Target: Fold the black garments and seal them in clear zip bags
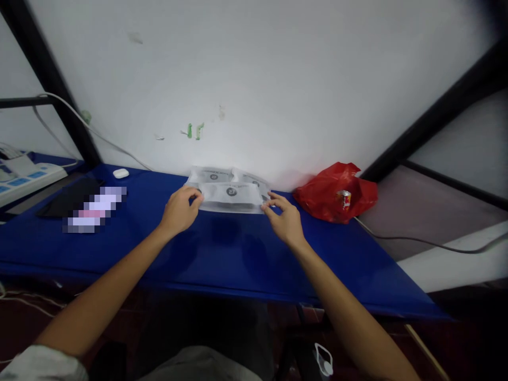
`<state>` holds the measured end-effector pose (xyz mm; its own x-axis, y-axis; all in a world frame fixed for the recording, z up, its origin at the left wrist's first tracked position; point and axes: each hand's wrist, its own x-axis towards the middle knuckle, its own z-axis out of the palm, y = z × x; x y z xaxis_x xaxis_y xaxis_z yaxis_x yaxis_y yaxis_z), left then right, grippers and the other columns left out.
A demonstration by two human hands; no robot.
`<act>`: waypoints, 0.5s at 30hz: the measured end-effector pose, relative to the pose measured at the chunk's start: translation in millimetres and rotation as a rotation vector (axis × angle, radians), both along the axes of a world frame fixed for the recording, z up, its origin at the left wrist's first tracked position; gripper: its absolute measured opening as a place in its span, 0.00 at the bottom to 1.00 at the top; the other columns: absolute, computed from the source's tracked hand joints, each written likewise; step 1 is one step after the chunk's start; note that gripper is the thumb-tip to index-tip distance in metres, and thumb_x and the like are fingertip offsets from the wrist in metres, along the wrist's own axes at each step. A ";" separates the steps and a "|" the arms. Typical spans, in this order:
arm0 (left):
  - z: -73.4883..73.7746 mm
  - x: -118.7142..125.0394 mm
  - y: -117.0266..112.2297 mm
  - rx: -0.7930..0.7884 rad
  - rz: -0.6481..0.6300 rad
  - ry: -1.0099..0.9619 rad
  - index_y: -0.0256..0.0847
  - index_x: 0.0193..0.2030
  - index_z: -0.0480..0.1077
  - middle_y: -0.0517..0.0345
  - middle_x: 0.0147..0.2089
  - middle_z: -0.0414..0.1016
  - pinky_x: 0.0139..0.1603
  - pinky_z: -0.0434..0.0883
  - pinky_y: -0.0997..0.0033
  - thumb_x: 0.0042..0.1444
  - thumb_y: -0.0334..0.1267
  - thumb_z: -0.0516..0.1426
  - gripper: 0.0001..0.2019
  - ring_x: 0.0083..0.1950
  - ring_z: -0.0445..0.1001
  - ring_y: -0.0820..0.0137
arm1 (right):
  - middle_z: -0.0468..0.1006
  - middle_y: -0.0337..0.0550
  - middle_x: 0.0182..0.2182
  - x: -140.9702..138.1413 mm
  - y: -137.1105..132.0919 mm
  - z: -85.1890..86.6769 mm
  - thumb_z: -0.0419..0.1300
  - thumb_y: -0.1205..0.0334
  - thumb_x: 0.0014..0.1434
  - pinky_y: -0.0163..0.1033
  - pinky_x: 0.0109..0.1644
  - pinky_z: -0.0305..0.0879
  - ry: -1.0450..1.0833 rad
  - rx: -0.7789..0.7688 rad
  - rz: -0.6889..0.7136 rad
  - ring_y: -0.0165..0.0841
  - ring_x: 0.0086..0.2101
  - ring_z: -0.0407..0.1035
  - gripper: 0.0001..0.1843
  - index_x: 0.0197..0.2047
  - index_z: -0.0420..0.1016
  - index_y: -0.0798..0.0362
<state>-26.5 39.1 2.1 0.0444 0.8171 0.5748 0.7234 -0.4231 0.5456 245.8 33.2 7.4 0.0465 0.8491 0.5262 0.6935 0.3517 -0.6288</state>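
Observation:
Several white printed packets (214, 174) with round dark logos lie together at the back of the blue table, against the wall. The front white packet (230, 193) lies lengthwise before the others. My left hand (181, 209) is closed in a pinch at its left end, thumb and forefinger on the edge. At the opposite end, my right hand (286, 217) grips the packet's corner between thumb and fingertips. What the packets contain is hidden.
Right of the packets sits a crumpled red plastic bag (329, 190). To the left are a white earbud case (121, 173), a blurred-out phone (95, 210), a dark tablet-like slab (59, 198) and a white power strip (32, 180). Black frame bars (444, 108) flank the table (222, 254).

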 end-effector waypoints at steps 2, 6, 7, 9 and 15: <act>6.7 4.7 25.1 0.039 0.016 0.007 0.41 0.31 0.71 0.55 0.36 0.74 0.41 0.69 0.64 0.56 0.35 0.54 0.06 0.38 0.71 0.66 | 0.76 0.52 0.50 -0.7 23.5 7.3 0.61 0.63 0.52 0.54 0.57 0.61 -0.009 0.043 -0.029 0.44 0.50 0.71 0.04 0.27 0.75 0.52; 12.8 12.4 76.7 0.050 0.039 0.023 0.40 0.32 0.71 0.53 0.37 0.74 0.43 0.69 0.64 0.56 0.33 0.54 0.05 0.40 0.71 0.66 | 0.77 0.53 0.48 -0.9 75.3 11.0 0.60 0.65 0.52 0.52 0.54 0.64 -0.007 0.059 -0.061 0.43 0.48 0.71 0.04 0.27 0.74 0.53; 13.2 14.2 87.4 0.030 0.049 0.048 0.39 0.32 0.71 0.52 0.38 0.74 0.45 0.69 0.63 0.57 0.33 0.53 0.06 0.40 0.72 0.66 | 0.76 0.53 0.49 -0.7 86.7 9.7 0.59 0.65 0.52 0.52 0.54 0.64 -0.015 0.049 -0.065 0.43 0.48 0.71 0.04 0.27 0.74 0.54; 12.7 18.5 104.1 -0.034 0.091 0.121 0.38 0.34 0.71 0.50 0.40 0.74 0.48 0.69 0.61 0.58 0.33 0.52 0.07 0.43 0.72 0.64 | 0.77 0.54 0.47 -1.6 104.9 4.4 0.58 0.65 0.53 0.51 0.54 0.64 -0.056 0.020 -0.097 0.43 0.48 0.71 0.04 0.29 0.74 0.54; 0.7 46.8 120.7 -0.018 0.133 0.420 0.31 0.54 0.64 0.38 0.60 0.65 0.58 0.63 0.54 0.61 0.37 0.49 0.18 0.61 0.62 0.54 | 0.67 0.61 0.57 -22.9 120.4 -19.4 0.55 0.62 0.58 0.53 0.59 0.59 -0.334 0.115 -0.106 0.47 0.56 0.63 0.21 0.53 0.68 0.61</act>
